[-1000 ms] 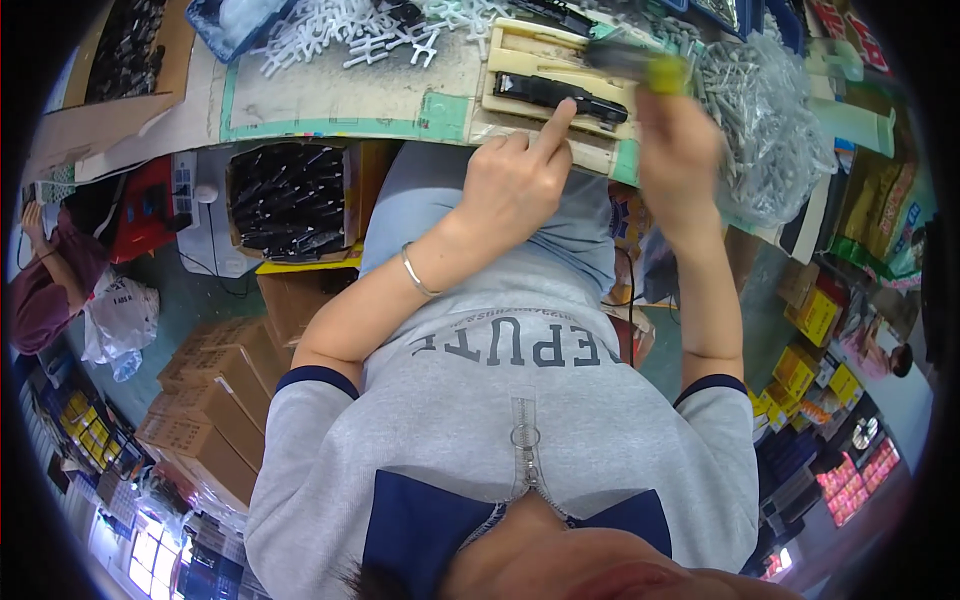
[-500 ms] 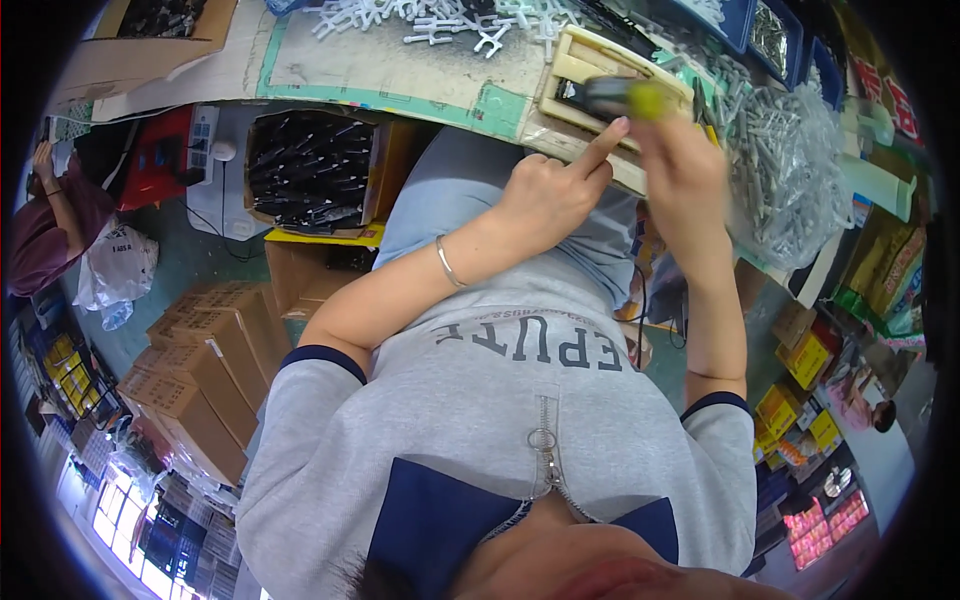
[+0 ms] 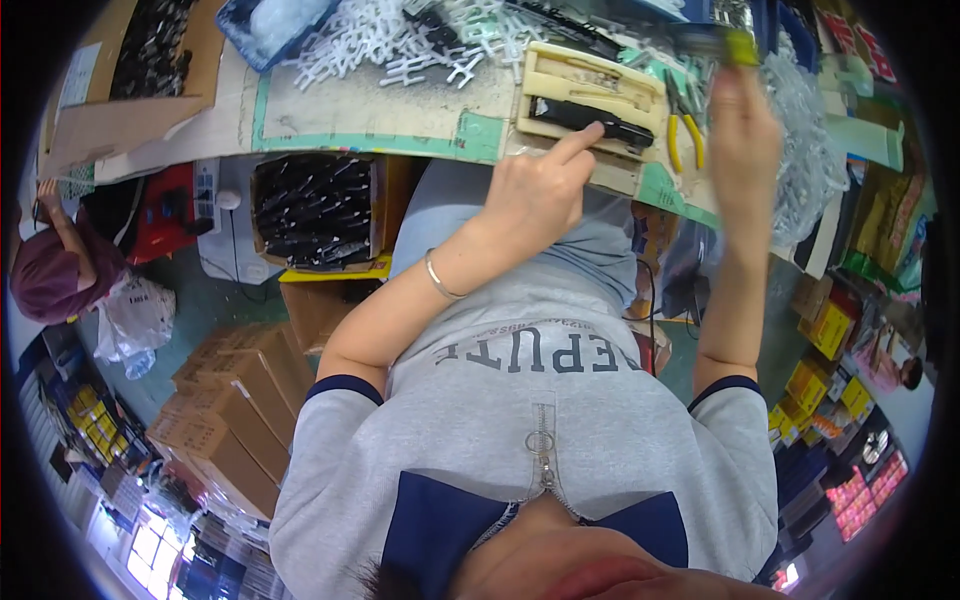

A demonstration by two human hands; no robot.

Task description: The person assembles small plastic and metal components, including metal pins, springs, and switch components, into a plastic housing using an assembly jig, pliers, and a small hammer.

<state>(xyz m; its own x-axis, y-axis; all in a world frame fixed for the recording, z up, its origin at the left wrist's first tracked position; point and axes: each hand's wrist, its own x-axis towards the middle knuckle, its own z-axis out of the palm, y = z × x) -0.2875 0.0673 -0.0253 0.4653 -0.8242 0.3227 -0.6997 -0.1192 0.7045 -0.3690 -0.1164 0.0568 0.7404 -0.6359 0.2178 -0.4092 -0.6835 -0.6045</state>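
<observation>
My left hand (image 3: 545, 190) reaches over the bench edge with its index finger stretched out and its other fingers curled. That fingertip rests on a long black plastic part (image 3: 570, 116), which lies in the lower slot of a cream-coloured fixture block (image 3: 592, 75). Raised to the right of the block, my right hand (image 3: 745, 125) is closed around a hammer (image 3: 740, 48). Motion smears the hammer; its head looks dark with a yellow-green piece. Yellow-handled pliers (image 3: 686, 135) lie between the block and my right hand.
White forked plastic pieces (image 3: 385, 45) are heaped behind the block. A blue tray (image 3: 262, 35) stands at the far left. Clear bags of grey parts (image 3: 800, 160) lie on the right. Below the bench, a box of black parts (image 3: 315, 210) sits beside my legs.
My right hand has lifted the hammer up and right, away from the fixture block, baring the black part and the pliers. My left fingertip has come down onto the black part.
</observation>
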